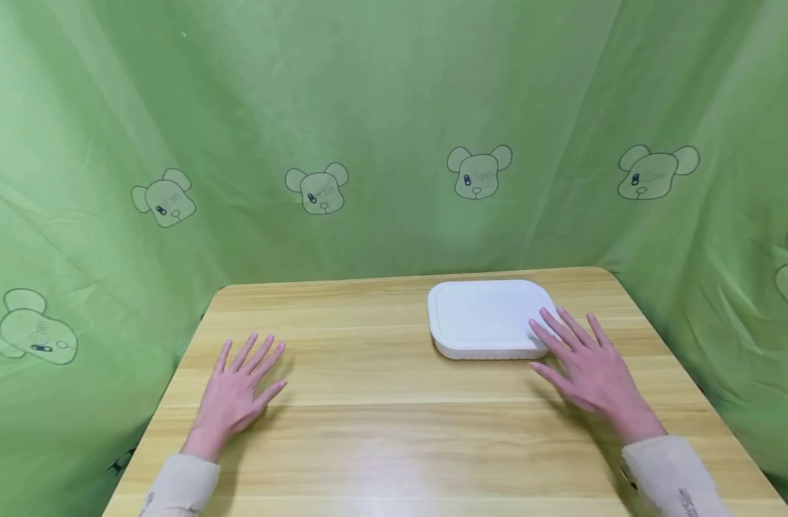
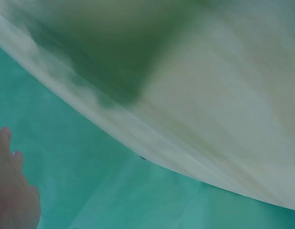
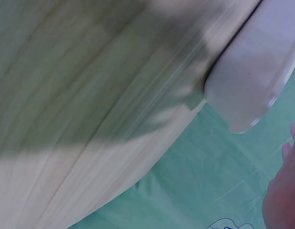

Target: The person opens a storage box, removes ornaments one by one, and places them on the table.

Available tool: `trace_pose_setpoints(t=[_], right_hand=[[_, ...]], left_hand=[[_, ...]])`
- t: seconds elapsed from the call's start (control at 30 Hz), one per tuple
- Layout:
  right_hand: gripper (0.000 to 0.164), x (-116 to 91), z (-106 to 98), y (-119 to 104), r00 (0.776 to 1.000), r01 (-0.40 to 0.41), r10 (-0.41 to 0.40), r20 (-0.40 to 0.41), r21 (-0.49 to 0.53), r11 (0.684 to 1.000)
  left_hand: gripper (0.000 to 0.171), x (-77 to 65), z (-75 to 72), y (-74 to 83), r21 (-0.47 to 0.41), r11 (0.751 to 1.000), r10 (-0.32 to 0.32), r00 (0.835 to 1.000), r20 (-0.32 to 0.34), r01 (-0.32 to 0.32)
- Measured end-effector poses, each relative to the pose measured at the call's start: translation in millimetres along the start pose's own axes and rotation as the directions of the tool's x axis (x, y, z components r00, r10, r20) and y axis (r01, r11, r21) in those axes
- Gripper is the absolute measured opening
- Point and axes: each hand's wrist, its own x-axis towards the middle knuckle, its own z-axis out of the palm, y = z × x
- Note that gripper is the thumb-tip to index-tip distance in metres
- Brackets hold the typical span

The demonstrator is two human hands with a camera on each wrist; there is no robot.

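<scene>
Currently the left hand (image 1: 232, 406) and right hand (image 1: 591, 377) are well apart, fingers straight and spread, gripping nothing: the left over the desk (image 1: 368, 445) at the frame's lower left, the right at lower right, partly overlapping a white lidded container (image 1: 487, 316) right of centre, contact unclear. Steady handling would probably call for both hands low on its opposite sides.

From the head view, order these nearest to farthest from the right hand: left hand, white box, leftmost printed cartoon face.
1. White box: just left of the right hand, its edge overlapped by the fingers in this view.
2. Left hand: across the table, on the left side.
3. Leftmost printed cartoon face: on the green curtain, beyond the left hand.
</scene>
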Motion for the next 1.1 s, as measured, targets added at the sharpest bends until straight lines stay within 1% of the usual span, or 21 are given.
trace_pose_setpoints(t=[0.13,0.23,0.3,0.4,0.47,0.5,0.57,0.63,0.7,0.8,0.83,0.93,0.97,1.03,1.1], right_hand=[[0.075,2,-1,-1,1.000,-0.005,0.005,0.008,0.004,1.000],[0.075,3,-3,0,1.000,-0.022,0.022,0.020,0.008,1.000],[0.075,3,-4,1,0.998,-0.043,0.042,0.037,0.024,0.999],[0.073,6,-5,5,0.995,-0.083,0.078,0.066,0.070,0.994],[0.073,8,-5,9,0.990,-0.117,0.106,0.091,0.116,0.986],[0.073,10,-5,12,0.987,-0.136,0.121,0.104,0.144,0.980],[0.073,12,-2,19,0.979,-0.182,0.156,0.134,0.207,0.961],[0.074,13,1,28,0.967,-0.234,0.192,0.170,0.276,0.932],[0.076,14,4,36,0.951,-0.286,0.226,0.210,0.333,0.898],[0.078,18,8,43,0.926,-0.354,0.257,0.277,0.398,0.846],[0.078,19,9,43,0.917,-0.373,0.263,0.300,0.413,0.831],[0.082,23,11,42,0.893,-0.418,0.266,0.362,0.452,0.788],[0.083,24,12,41,0.887,-0.429,0.265,0.378,0.465,0.774],[0.084,25,15,40,0.881,-0.442,0.266,0.392,0.478,0.759],[0.085,26,17,39,0.877,-0.451,0.269,0.398,0.490,0.746]], left_hand=[[0.069,5.9,1.0,1.9,-0.028,1.000,-0.011,1.000,0.002,0.011],[0.069,18.9,3.1,9.9,-0.070,0.997,-0.033,0.999,0.017,0.034],[0.069,33.0,5.8,19.8,-0.103,0.993,-0.048,0.998,0.035,0.051],[0.071,60.9,9.0,41.1,-0.173,0.982,-0.066,0.995,0.081,0.079],[0.072,80.6,10.9,57.6,-0.255,0.962,-0.069,0.991,0.117,0.097],[0.073,90.3,11.7,65.8,-0.306,0.945,-0.071,0.988,0.141,0.111],[0.076,109.0,14.5,81.9,-0.415,0.899,-0.068,0.981,0.184,0.140],[0.078,126.3,17.6,97.9,-0.528,0.831,-0.068,0.974,0.217,0.176],[0.078,142.3,21.0,113.4,-0.616,0.762,-0.062,0.969,0.238,0.200],[0.078,162.8,26.1,136.6,-0.698,0.687,-0.030,0.968,0.250,0.202],[0.077,168.2,27.5,143.9,-0.717,0.667,-0.015,0.967,0.255,0.200],[0.077,180.1,34.7,163.5,-0.748,0.634,0.028,0.962,0.273,0.193],[0.077,182.8,36.8,169.2,-0.760,0.620,0.039,0.959,0.280,0.197],[0.077,187.1,40.6,179.4,-0.777,0.594,0.052,0.953,0.297,0.210],[0.078,190.5,44.3,187.9,-0.786,0.577,0.062,0.948,0.311,0.220]])
